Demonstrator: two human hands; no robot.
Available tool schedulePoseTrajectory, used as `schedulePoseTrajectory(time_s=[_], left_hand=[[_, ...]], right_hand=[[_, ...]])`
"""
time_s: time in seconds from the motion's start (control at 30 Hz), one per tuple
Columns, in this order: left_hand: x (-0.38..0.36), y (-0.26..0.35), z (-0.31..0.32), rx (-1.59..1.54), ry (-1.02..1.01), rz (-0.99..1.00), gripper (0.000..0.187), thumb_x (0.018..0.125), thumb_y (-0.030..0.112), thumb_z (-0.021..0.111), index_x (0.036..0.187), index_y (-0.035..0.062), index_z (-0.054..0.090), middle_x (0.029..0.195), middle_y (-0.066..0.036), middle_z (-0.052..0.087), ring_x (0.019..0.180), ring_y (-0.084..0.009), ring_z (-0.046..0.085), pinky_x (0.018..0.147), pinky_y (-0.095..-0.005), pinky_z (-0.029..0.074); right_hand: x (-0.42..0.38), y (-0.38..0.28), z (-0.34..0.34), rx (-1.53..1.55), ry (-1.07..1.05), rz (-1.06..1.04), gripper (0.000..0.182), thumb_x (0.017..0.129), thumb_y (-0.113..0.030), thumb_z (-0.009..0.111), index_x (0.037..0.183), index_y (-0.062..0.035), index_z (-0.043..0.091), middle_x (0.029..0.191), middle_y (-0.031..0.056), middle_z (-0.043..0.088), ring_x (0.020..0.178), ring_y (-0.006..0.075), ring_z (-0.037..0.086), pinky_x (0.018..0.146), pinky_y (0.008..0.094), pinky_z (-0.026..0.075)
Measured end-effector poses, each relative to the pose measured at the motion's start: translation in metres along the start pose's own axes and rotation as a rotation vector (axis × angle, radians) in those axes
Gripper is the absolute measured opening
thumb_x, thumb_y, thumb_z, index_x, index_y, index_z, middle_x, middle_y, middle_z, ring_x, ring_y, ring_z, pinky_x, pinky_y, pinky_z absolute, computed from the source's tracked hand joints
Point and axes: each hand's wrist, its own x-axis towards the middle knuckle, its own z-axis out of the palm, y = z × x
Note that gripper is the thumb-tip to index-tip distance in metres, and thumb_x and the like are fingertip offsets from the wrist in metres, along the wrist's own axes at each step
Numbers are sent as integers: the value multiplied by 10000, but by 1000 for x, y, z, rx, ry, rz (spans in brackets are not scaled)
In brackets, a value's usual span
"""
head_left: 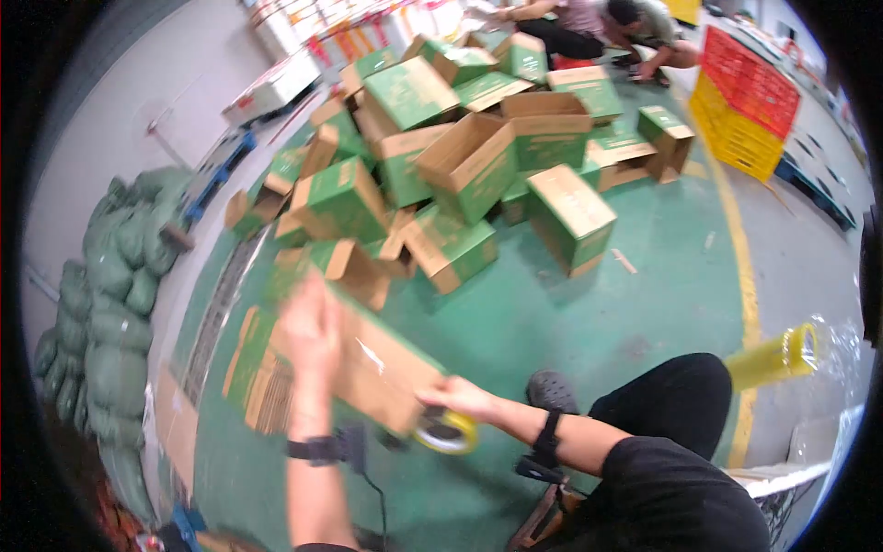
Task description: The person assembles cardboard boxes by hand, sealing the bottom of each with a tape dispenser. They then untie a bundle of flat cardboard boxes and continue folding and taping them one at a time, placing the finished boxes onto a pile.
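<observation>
A green and brown cardboard box [384, 361] lies in front of me, its long brown face turned up, with a shiny strip on it. At its far left end is my left hand [311, 322], smeared by motion, overlapping the cardboard. My right hand [457, 397] is closed at the box's near right corner, with a roll of yellow tape [448, 432] in its grip just below the fingers. Flattened cardboard boxes [267, 391] lie in a stack on the floor, partly behind my left forearm.
A heap of open and closed green boxes [469, 166] covers the floor ahead. Green sacks [120, 350] are piled along the left. Red and yellow crates [743, 106] stand at the right, near a yellow wrapped roll [773, 357]. Other people [644, 37] crouch at the back.
</observation>
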Motion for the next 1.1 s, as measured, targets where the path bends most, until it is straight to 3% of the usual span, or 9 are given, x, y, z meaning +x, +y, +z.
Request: schedulePoseTrajectory(time_s=[0.03,0.13,0.27,0.43,0.57,0.73,0.87,0.93,1.1], left_hand=[[54,32,-27,141,294,236,579,812,280,525,1294,34,318,1315,-145,348,1230,-312,298,992,-397,236],[128,94,-97,197,694,224,531,829,219,521,1284,24,328,1341,-182,288,1240,-310,274,999,-387,223],[68,59,-86,-120,331,-28,400,834,158,507,1187,-16,434,1237,-202,415,1165,-313,380,971,-361,279],[-124,29,-53,-109,-435,-309,312,691,87,603,979,-24,556,1000,-192,557,962,-332,519,840,-378,404],[-233,3,-77,-147,-799,-522,336,686,130,631,963,-52,576,938,-211,593,875,-291,585,758,-346,459],[-272,-8,-109,-280,-723,-665,323,798,163,563,1091,29,545,947,-180,595,868,-259,562,772,-317,445],[-323,-37,-93,-550,-388,-1019,366,788,229,592,1093,32,545,1034,-163,575,979,-269,520,866,-362,395],[-318,-25,-93,-520,-379,-1003,356,773,178,589,1081,8,541,996,-160,584,929,-245,541,818,-339,417],[-272,-8,-96,-374,-376,-881,340,752,76,569,1066,-43,520,964,-188,595,840,-255,601,730,-312,469]], right_hand=[[9,-31,-4,307,80,-299,688,769,-444,586,1196,67,414,1122,134,519,1014,169,493,867,294,396],[13,-143,-35,97,320,-517,764,724,-405,634,1244,69,335,1220,192,449,1103,217,457,916,300,363],[-53,-180,-46,-218,178,-658,724,641,-371,684,1153,79,439,1109,220,523,1033,273,514,906,316,377],[-123,-166,-76,-347,96,-435,630,655,-338,685,1086,72,479,993,180,573,918,227,556,814,304,422],[-147,-163,-92,92,112,-511,557,750,-279,625,1180,1,409,942,98,586,856,130,552,765,265,439],[-129,-147,-77,879,-149,-364,378,840,-417,494,950,-58,536,741,37,569,672,163,558,646,295,468],[-101,-135,-54,742,-179,-221,332,815,-312,576,1024,-60,523,874,43,582,733,148,556,612,293,470],[-98,-145,-33,376,-69,-203,404,790,-299,606,1094,-56,497,955,39,567,787,122,540,597,279,466],[-106,-201,2,460,-109,-630,459,786,-367,581,1112,-60,479,909,43,564,663,102,531,585,252,469]])
